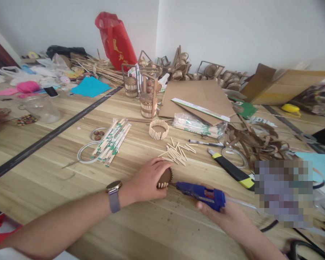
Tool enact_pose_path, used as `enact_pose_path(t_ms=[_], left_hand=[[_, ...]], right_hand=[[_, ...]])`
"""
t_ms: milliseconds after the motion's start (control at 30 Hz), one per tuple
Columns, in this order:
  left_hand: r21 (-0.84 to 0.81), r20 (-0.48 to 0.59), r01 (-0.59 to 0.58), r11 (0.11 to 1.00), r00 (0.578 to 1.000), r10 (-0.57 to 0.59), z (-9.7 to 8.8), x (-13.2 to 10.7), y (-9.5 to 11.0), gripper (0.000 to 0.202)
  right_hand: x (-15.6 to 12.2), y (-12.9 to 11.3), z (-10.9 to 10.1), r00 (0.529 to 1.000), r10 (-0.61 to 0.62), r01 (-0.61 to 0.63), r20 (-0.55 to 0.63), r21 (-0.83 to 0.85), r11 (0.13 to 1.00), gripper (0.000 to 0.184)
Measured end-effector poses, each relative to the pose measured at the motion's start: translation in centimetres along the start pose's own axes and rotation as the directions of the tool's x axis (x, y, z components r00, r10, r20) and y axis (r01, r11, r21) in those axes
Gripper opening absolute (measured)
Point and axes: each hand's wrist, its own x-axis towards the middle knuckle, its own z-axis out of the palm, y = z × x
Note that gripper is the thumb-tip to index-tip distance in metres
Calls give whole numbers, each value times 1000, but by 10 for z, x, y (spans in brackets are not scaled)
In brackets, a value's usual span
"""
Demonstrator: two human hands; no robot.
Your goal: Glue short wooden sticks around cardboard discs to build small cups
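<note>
On the table [56, 169], the curled left hand [147, 180] clasps a cardboard disc [165, 177]; the right hand [222, 213] grips a glue gun [203, 194].

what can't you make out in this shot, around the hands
Head view: left hand covers most of the round cardboard piece; its left part is hidden.
Head view: right hand wraps the glue gun, hiding its grip and trigger.
Head view: a pixelated patch blanks out whatever lies beside the utility knife.
</note>
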Motion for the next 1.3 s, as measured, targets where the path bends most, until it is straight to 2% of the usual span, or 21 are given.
enact_pose_path(t_ms=[100, 267, 500, 733, 1100, 1300], left_hand=[[-1, -1, -4, 1000, 1000, 4, 0, 0, 0, 71], [0, -3, -6, 1000, 1000, 6, -1, 0, 0, 72], [-6, -2, -11, 1000, 1000, 11, 0, 0, 1, 71], [-1, -11, -20, 1000, 1000, 20, 0, 0, -1, 71], [-20, -5, -16, 1000, 1000, 16, -1, 0, 0, 74], [-20, -9, -22, 1000, 1000, 21, 0, 0, 0, 73]], right_hand=[[-2, 0, 1, 1000, 21, -22, -12, -77, 997, 64], [-4, -5, 1, 999, -23, 17, -39, -154, 988, 65], [-6, -14, 5, 981, -191, 182, -42, -163, 970, 46], [-3, -39, -1, 947, -317, 320, 42, -154, 935, 29], [-4, -37, 2, 955, -296, 291, 1, -185, 938, 27], [-4, -35, 2, 971, -240, 237, 6, -178, 955, 30]])
